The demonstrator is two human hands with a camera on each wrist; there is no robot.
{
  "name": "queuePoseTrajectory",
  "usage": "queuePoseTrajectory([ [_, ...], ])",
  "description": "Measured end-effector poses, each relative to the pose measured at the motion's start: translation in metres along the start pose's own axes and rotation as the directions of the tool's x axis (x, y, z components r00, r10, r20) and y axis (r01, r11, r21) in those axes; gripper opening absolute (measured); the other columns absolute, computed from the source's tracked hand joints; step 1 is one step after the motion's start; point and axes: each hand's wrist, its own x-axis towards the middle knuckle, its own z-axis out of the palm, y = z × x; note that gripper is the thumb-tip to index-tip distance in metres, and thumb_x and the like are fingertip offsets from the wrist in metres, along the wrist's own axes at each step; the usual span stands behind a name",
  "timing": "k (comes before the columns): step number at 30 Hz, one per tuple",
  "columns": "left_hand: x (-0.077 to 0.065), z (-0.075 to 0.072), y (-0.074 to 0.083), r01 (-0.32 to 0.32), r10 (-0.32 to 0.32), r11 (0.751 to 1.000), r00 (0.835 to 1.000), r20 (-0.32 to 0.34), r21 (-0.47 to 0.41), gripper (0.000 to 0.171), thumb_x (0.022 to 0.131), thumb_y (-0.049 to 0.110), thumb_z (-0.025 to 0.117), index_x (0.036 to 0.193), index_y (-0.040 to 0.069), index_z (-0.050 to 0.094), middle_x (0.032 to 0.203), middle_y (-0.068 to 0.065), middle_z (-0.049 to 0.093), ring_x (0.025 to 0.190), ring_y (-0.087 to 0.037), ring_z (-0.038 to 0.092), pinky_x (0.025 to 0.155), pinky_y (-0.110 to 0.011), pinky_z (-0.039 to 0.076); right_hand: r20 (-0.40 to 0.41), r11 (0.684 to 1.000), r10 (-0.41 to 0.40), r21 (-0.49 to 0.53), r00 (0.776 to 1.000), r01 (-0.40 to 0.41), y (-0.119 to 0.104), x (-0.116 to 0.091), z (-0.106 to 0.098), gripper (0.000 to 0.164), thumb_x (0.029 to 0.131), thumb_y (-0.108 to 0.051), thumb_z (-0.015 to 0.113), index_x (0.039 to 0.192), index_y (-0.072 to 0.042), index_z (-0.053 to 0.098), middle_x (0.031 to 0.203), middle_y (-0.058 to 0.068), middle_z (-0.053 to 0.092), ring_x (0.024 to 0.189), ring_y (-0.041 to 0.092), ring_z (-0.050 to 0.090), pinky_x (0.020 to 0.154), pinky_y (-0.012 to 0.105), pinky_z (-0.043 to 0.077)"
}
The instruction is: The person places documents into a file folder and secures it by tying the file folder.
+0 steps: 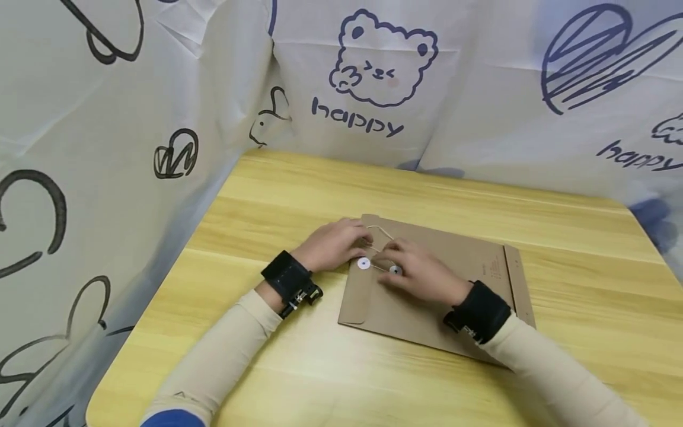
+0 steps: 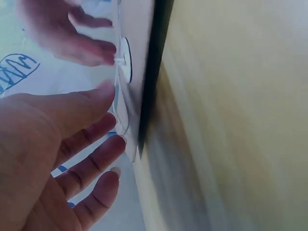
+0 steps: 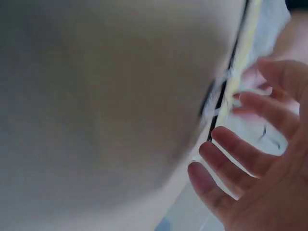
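A brown kraft paper document envelope (image 1: 443, 243) lies flat on the table, with two white round buttons and a thin white string on its left part. One button (image 1: 364, 263) sits on the flap; the other (image 1: 395, 270) is partly covered by my right hand (image 1: 421, 273). My left hand (image 1: 333, 244) is at the envelope's left edge, its thumb and bent fingers apart beside the string (image 2: 117, 77) in the left wrist view. The fingers of my right hand (image 3: 255, 144) are spread and slightly bent close to the string. Loops of string (image 1: 381, 230) run between both hands.
The light wood-grain table (image 1: 299, 379) extends around the envelope. White cloth with drawn hearts and bears (image 1: 384, 59) hangs behind and along the left side. Black camera straps (image 1: 288, 276) are on both wrists.
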Motion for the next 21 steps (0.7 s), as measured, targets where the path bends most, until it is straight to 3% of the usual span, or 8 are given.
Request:
queuePoseTrajectory([
  [3, 0.007, 0.003, -0.001, 0.006, -0.006, 1.0, 1.0, 0.001, 0.024, 0.019, 0.096, 0.026, 0.07, 0.113, 0.017, 0.071, 0.116, 0.002, 0.065, 0.108, -0.017, 0.061, 0.091, -0.035, 0.053, 0.041, 0.992, -0.063, -0.106, 0.997, 0.067, -0.007, -0.005, 0.006, 0.04, 0.093, -0.034, 0.073, 0.129, -0.017, 0.07, 0.123, 0.014, 0.062, 0.106, 0.026, 0.058, 0.091, 0.045, 0.05],
  [5, 0.01, 0.004, -0.001, 0.021, -0.022, 0.999, 1.0, 0.017, 0.046, 0.014, 0.096, 0.027, 0.071, 0.106, 0.017, 0.07, 0.114, 0.0, 0.063, 0.103, -0.017, 0.06, 0.087, -0.035, 0.053, 0.071, 0.985, -0.065, -0.158, 0.995, 0.075, -0.01, -0.008, 0.008, 0.042, 0.095, -0.038, 0.07, 0.133, -0.02, 0.068, 0.13, 0.017, 0.059, 0.117, 0.032, 0.057, 0.1, 0.051, 0.048],
  [9, 0.01, 0.005, -0.002, 0.068, -0.071, 0.996, 0.996, 0.061, 0.063, 0.014, 0.096, 0.03, 0.071, 0.093, 0.017, 0.065, 0.11, 0.0, 0.059, 0.098, -0.017, 0.056, 0.081, -0.035, 0.051, 0.121, 0.982, -0.03, -0.184, 0.992, 0.052, -0.014, -0.01, 0.009, 0.044, 0.098, -0.041, 0.064, 0.138, -0.022, 0.065, 0.146, 0.02, 0.052, 0.136, 0.039, 0.048, 0.112, 0.058, 0.04],
  [12, 0.009, 0.005, -0.003, 0.063, -0.068, 0.996, 0.994, 0.081, 0.059, 0.016, 0.097, 0.03, 0.068, 0.09, 0.017, 0.063, 0.108, 0.0, 0.057, 0.095, -0.015, 0.054, 0.08, -0.033, 0.051, 0.13, 0.984, -0.025, -0.173, 0.991, 0.048, -0.014, -0.01, 0.009, 0.045, 0.099, -0.041, 0.063, 0.139, -0.021, 0.063, 0.152, 0.016, 0.048, 0.14, 0.038, 0.046, 0.114, 0.057, 0.039],
  [18, 0.009, 0.003, -0.007, 0.006, 0.002, 0.997, 0.995, 0.104, -0.076, 0.012, 0.104, 0.022, 0.055, 0.099, 0.011, 0.056, 0.093, 0.0, 0.055, 0.082, -0.013, 0.052, 0.076, -0.028, 0.047, 0.127, 0.982, -0.04, -0.179, 0.991, 0.063, -0.013, -0.011, 0.008, 0.045, 0.099, -0.04, 0.063, 0.14, -0.022, 0.062, 0.154, 0.012, 0.047, 0.137, 0.036, 0.048, 0.109, 0.057, 0.043],
  [21, 0.01, 0.002, -0.008, 0.028, -0.011, 0.99, 0.993, 0.12, -0.141, 0.012, 0.106, 0.022, 0.053, 0.1, 0.011, 0.055, 0.087, 0.0, 0.055, 0.076, -0.012, 0.051, 0.072, -0.027, 0.044, 0.125, 0.981, -0.038, -0.185, 0.991, 0.061, -0.013, -0.013, 0.009, 0.046, 0.099, -0.039, 0.063, 0.141, -0.022, 0.061, 0.156, 0.012, 0.045, 0.136, 0.037, 0.048, 0.108, 0.059, 0.043],
])
